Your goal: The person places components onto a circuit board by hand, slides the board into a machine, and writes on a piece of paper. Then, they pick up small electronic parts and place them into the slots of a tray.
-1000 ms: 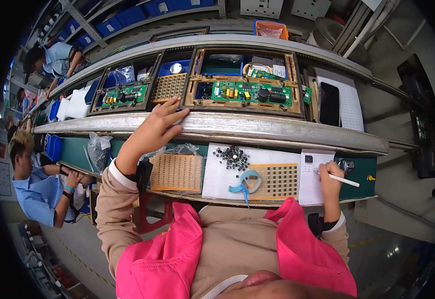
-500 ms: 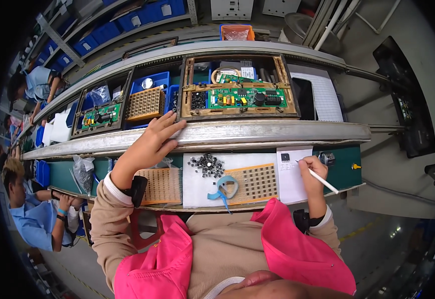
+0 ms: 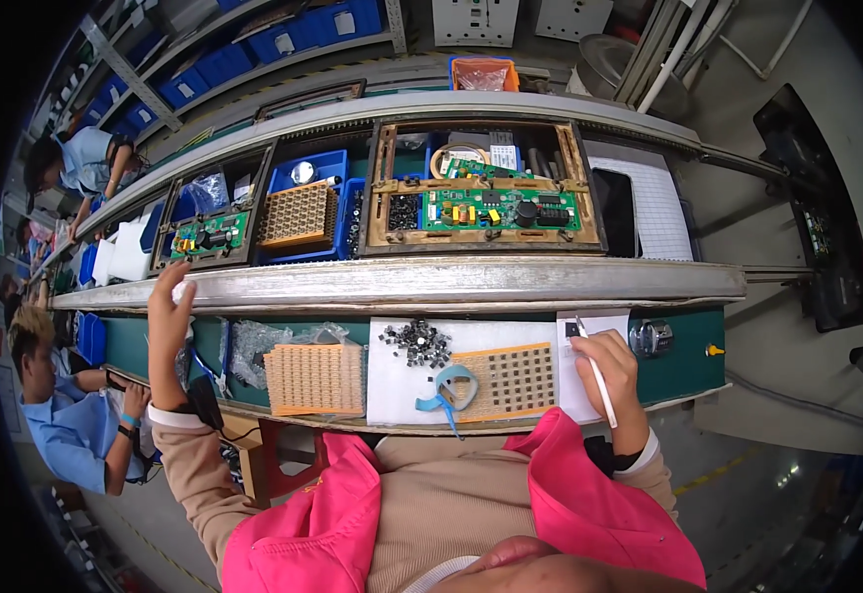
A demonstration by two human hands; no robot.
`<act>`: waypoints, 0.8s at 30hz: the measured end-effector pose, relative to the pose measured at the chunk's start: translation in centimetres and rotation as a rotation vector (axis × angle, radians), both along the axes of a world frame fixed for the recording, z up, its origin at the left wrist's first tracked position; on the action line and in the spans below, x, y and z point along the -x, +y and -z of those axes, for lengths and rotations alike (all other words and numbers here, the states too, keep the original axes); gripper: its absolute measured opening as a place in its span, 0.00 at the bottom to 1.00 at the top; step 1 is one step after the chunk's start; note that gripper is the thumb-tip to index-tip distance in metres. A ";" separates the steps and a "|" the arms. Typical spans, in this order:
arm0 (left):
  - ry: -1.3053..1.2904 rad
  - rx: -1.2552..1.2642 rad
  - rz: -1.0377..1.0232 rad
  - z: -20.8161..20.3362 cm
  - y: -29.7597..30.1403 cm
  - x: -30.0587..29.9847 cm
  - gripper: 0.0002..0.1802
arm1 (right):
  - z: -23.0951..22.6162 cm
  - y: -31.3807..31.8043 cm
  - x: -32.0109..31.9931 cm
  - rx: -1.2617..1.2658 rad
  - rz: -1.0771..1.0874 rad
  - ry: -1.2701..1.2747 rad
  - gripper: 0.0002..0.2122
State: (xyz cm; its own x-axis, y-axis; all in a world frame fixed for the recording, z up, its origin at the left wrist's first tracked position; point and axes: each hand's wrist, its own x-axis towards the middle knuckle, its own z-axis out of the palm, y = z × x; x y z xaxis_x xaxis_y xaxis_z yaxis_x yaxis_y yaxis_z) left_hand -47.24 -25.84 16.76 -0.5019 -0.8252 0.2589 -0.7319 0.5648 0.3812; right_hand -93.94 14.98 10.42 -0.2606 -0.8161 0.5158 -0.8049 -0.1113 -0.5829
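My right hand (image 3: 611, 366) is closed around a white pen (image 3: 599, 388). The pen's tip is over a white paper sheet (image 3: 572, 387), beside a small black component (image 3: 572, 330). My left hand (image 3: 167, 311) is raised at the left, near the front metal rail, with its fingers apart and nothing visible in them. Between my hands lies a white mat (image 3: 389, 390) with a pile of small black components (image 3: 416, 344). A tan perforated board (image 3: 522, 368) has dark pieces in its holes. A light blue strap (image 3: 459, 387) overlaps its left end.
More perforated boards (image 3: 315, 381) are left of the mat, beside clear plastic wrap (image 3: 249, 354). Behind the metal rail (image 3: 471, 283), frames hold green circuit boards (image 3: 500, 210). A clear-and-dark object (image 3: 653, 338) sits right of the paper. A co-worker (image 3: 76, 415) is at the left.
My left hand has moved left, from beside the large frame to the rail's left part, uncovering the perforated boards. In my right hand the pen has swung steeper.
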 end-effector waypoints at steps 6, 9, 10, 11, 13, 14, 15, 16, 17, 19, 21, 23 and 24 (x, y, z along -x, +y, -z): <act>0.150 -0.117 -0.344 5.2 -11.4 -12.4 0.23 | 0.8 0.1 -0.1 -0.006 0.045 0.094 0.15; 0.259 -0.123 -0.418 7.1 -15.7 -15.1 0.26 | 1.5 0.8 1.1 0.101 -0.003 0.088 0.16; 0.308 -0.090 -0.449 7.8 -16.7 -15.4 0.28 | 1.4 0.7 0.9 0.104 -0.002 0.090 0.16; 0.356 -0.056 -0.481 8.4 -17.5 -15.9 0.30 | 1.3 0.7 0.8 0.054 -0.002 0.095 0.16; 0.276 0.025 -0.496 9.2 -19.0 -16.1 0.30 | 1.1 0.5 0.5 -0.044 0.005 0.103 0.16; 0.188 0.110 -0.519 8.6 -19.2 -16.5 0.31 | 0.8 0.4 0.5 -0.030 0.000 0.095 0.16; 0.102 0.189 -0.543 8.1 -19.1 -16.9 0.32 | 0.2 0.3 0.3 -0.041 -0.012 0.100 0.16; 0.113 0.168 -0.536 9.5 -19.6 -16.0 0.32 | -0.5 -0.3 -0.3 -0.076 -0.011 0.123 0.15; 0.006 0.096 -0.572 10.1 -19.4 -13.6 0.33 | -0.8 -0.6 -0.7 -0.111 0.000 0.150 0.15; -0.225 -0.040 -0.653 10.3 -18.2 -10.7 0.35 | -0.8 -1.0 -1.5 -0.180 0.021 0.178 0.16; -0.232 -0.019 -0.662 9.1 -17.8 -11.1 0.35 | -0.5 -0.9 -1.7 -0.267 0.031 0.171 0.16; -0.236 0.022 -0.667 8.8 -17.7 -11.2 0.36 | -0.4 -1.0 -1.5 -0.247 0.038 0.182 0.15; -0.238 0.018 -0.667 8.9 -17.6 -11.0 0.36 | -0.4 -1.1 -1.4 -0.224 0.048 0.195 0.15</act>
